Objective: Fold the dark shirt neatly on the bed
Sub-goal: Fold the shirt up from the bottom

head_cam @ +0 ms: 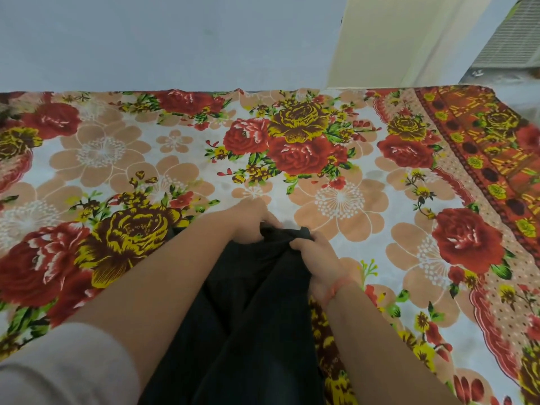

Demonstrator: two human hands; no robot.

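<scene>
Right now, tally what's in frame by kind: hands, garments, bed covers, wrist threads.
Garments: 1 (dark shirt)
Hands: 2 (left hand, right hand, both gripping the shirt)
Bed covers: 1 (floral bedsheet)
Wrist threads: 1 (red wrist thread, right wrist)
Total: 5

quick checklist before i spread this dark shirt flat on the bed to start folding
1. Grip of left hand on dark shirt: ok.
2. Grip of right hand on it: ok.
3. Cloth spread flat: not ok, bunched between the arms.
4. Which edge is held, collar or hem: cannot tell.
5. Smooth bed sheet ahead of the hands: ok.
</scene>
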